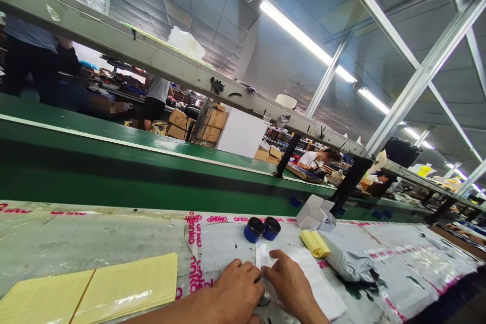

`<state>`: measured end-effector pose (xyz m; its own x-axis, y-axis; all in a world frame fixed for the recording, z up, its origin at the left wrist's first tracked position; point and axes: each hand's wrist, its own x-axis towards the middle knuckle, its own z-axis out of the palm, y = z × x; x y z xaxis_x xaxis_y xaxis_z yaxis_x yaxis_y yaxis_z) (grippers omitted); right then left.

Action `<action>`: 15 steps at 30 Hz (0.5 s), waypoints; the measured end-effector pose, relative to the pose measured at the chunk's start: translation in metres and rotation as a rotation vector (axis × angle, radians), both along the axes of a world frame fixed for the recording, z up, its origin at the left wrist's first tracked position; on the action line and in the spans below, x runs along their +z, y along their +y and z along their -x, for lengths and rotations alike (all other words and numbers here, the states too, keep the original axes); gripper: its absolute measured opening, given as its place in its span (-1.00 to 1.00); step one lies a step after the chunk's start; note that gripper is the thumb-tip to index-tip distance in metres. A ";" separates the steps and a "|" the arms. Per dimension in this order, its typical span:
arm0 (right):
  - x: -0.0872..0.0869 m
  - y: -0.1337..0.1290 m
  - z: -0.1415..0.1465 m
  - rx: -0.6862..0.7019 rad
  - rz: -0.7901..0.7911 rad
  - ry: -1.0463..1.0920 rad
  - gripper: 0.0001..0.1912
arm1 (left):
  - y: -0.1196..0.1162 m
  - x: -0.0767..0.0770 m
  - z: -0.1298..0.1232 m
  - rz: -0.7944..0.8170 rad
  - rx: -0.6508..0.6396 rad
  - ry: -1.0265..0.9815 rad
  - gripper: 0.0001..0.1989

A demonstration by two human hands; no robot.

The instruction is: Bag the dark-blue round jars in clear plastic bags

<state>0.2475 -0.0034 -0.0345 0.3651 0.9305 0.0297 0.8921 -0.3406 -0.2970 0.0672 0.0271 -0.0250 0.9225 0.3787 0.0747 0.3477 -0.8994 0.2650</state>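
Note:
My left hand [237,291] and my right hand [290,286] rest side by side on the bench near its front edge. Both press on a white paper sheet [315,278] that lies flat on the plastic-covered bench top [114,238]. The fingertips of both hands pinch the sheet's near left edge. Two small blue round caps [261,229] stand just beyond the sheet. A folded yellow cloth [315,243] lies to the right of them.
Yellow sheets [98,291] lie at the front left. A small white open box [315,212] and a grey plastic bag [351,263] sit to the right. A green conveyor belt [114,162] runs behind the bench. People work at benches beyond it, among cardboard boxes [212,124].

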 end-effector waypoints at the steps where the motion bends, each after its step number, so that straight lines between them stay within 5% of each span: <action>1: 0.001 -0.001 0.000 -0.004 0.011 -0.007 -0.72 | 0.000 0.001 0.000 0.001 0.002 0.006 -0.61; 8: 0.005 -0.004 0.004 0.008 -0.029 -0.049 -0.71 | -0.001 0.002 0.000 -0.037 0.007 0.014 -0.61; 15: 0.006 -0.015 -0.016 0.010 -0.218 0.189 -0.73 | 0.001 -0.005 -0.005 -0.082 0.008 0.043 -0.59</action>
